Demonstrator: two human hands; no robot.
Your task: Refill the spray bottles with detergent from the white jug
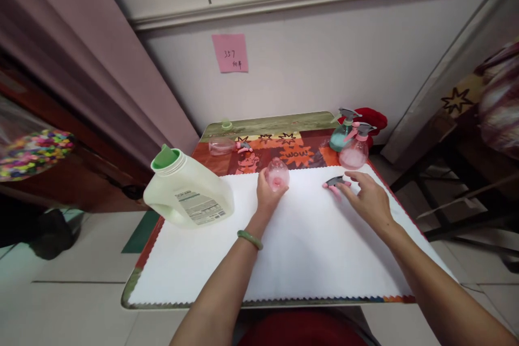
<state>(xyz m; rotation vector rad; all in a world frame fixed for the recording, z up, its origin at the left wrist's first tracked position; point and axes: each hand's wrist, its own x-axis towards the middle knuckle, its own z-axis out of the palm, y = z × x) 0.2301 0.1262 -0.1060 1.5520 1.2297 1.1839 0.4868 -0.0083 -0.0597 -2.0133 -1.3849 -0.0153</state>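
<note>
My left hand (271, 190) is closed around a clear pink bottle (279, 174) without a spray head, its base turned towards me. On the right, a grey and pink trigger spray head (334, 181) is between the thumb and forefinger of my right hand (367, 197), just above or on the white cloth. The exact contact of those fingertips is hard to see. Beyond that hand stand a pink spray bottle (353, 155) and a green spray bottle (339, 139), both with heads on and liquid inside. Another clear pink spray bottle (222, 146) lies on its side at the far left.
A large whitish-green jug (203, 194), open at the top, stands on the left of the white cloth (300, 259). A small green cap (226, 125) sits near the table's back edge. A red item (375, 120) is behind the spray bottles. The wall borders the table's far side.
</note>
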